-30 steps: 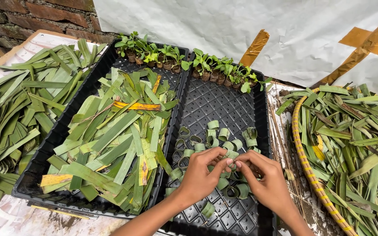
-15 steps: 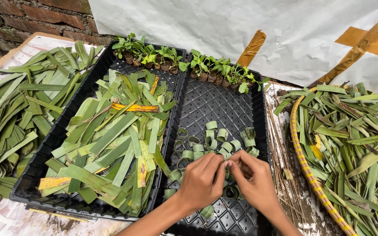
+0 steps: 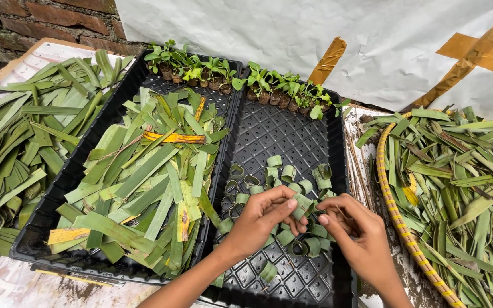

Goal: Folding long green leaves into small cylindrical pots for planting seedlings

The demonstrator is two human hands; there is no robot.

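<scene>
Hands lifted slightly; left hand point(image 3: 261, 219) pinches leaf ring point(image 3: 302, 206) over black tray point(image 3: 283, 134).

The left hand point(image 3: 263, 219) pinched a rolled leaf ring point(image 3: 302, 206) while the right hand point(image 3: 354, 228) hovered just beside it. Both were above the right black tray point(image 3: 283, 134), with cut leaf strips point(image 3: 149, 177) piled in the left tray point(image 3: 58, 197).

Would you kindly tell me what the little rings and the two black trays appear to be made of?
The small green rings look like rolled strips of leaf, matt and ribbed lengthwise. The black gridded trays seem moulded plastic, slightly glossy, with regular pressed cells. The left hand holds one ring.
</scene>
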